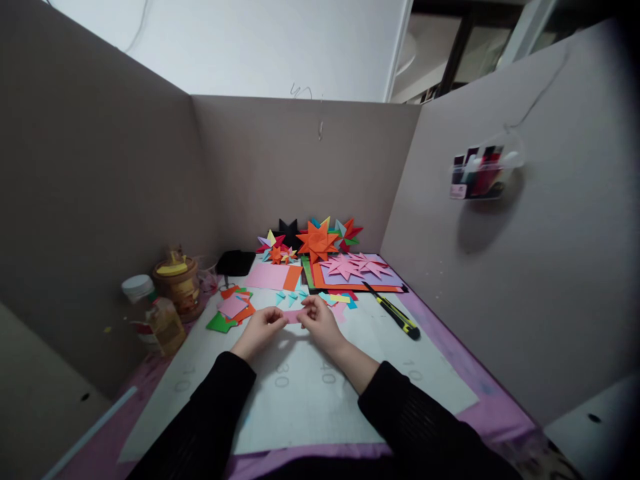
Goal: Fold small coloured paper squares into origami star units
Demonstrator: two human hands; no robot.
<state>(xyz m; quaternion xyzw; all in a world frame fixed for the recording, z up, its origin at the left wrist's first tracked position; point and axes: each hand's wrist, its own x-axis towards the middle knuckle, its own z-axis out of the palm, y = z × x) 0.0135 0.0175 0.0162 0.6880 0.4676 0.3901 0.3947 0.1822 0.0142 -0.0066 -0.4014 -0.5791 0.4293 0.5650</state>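
Note:
A small pink strip of paper (293, 317) is stretched between my two hands, above the white board (300, 417). My left hand (263, 325) pinches its left end, and my right hand (320, 321) pinches the right end. Just beyond my fingers lie several small light-blue folded paper pieces (293, 299). Left of my left hand is a pile of orange, pink and green paper pieces (234, 307). Small coloured paper scraps, a yellow strip (340, 299) among them, lie behind my right hand. Whether the pink strip is folded, I cannot tell.
A black and yellow utility knife (395, 312) rests at the right. Paper stars, one large and orange (317, 241), stand at the back, with pink stars (345, 267) on stacked sheets (360, 283). A white-capped bottle (163, 320) and brown jar (180, 287) stand left. Grey panels (300, 160) enclose the desk.

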